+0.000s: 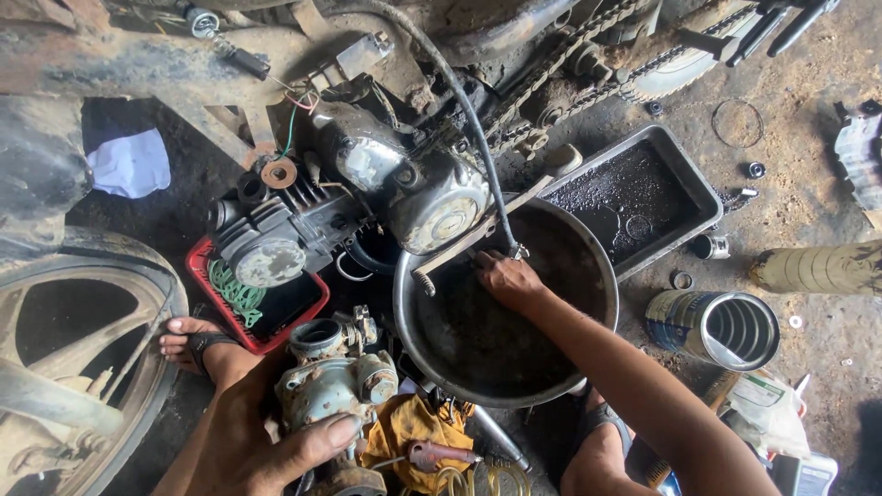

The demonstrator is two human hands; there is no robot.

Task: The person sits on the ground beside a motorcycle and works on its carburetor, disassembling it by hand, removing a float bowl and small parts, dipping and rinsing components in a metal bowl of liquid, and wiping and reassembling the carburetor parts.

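Carburettor: clamped by left hand. Right hand, fingers curled, holds small part over oily basin, 2 o'clock. Risk: slick grip, part drops into basin.

right hand fingertips hidden under hose end | spoked wheel cut by left edge | carburettor base behind left hand

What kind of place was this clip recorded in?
Most likely a small motorcycle repair workshop with a dirt floor. A motorcycle engine and drive chain sit overhead, an oily drain tray lies beside a round metal basin, and the left hand grips a carburettor.
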